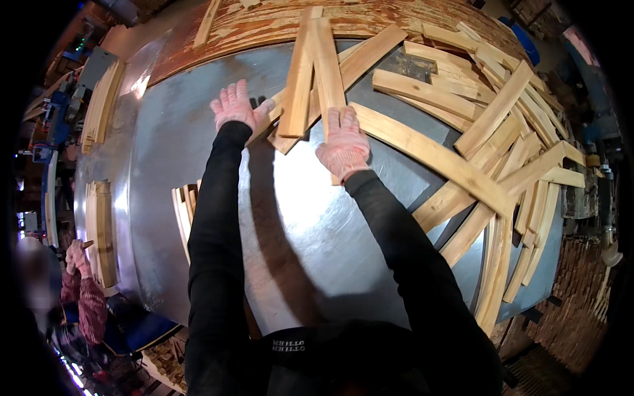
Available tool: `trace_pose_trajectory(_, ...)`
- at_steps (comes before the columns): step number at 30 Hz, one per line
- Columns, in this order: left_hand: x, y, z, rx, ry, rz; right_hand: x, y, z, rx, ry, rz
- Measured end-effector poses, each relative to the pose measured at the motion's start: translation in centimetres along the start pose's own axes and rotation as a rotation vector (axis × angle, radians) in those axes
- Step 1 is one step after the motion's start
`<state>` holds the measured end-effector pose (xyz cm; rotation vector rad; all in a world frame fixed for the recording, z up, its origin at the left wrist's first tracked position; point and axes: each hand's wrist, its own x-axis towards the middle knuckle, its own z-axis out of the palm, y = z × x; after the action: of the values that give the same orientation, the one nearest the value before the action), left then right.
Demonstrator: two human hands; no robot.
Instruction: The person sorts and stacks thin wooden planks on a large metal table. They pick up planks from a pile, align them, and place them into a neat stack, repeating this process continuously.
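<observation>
My left hand [238, 107], in a pale glove, is open with its fingers spread above the metal tabletop [191, 125]. Its thumb side is beside a wooden board [274, 112] that lies slanted under others. My right hand [345, 144], gloved too, is closed over the near part of a long wooden board [328, 63], whose near end shows below the palm. Left of that board, another board [297, 79] leans across the pile at a narrow angle. A longer board [429, 155] runs from beside my right fingers toward the lower right.
Many loose boards [502, 109] lie crisscrossed on the right. Several short boards [181, 211] stand near my left forearm. Board stacks [100, 231] line the left edge. A worn wooden surface [264, 23] borders the far side. At the far left, another person's hands [78, 257] hold something small.
</observation>
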<state>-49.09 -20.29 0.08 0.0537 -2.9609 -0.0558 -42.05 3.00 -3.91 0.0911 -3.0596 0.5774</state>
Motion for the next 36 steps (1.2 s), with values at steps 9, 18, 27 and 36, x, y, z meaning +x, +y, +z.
trace_pose_trajectory(9,-3.7,13.6,0.3,-0.106,-0.593,-0.212,-4.7,6.9,-2.6,0.243,0.055,0.137)
trace_pose_trajectory(18,-25.4,9.3,-0.1,-2.235,-0.734,-0.543,-14.5,11.2,-3.1,1.599,-0.065,0.452)
trace_pose_trajectory(27,-39.5,7.7,2.7,-2.364,-0.707,-0.952,-28.7,2.4,-4.3,0.814,-0.246,0.155)
trace_pose_trajectory(36,-40.5,6.0,-6.7,-1.656,-0.628,-0.733,-23.6,-2.6,-0.1,-0.115,0.003,0.265)
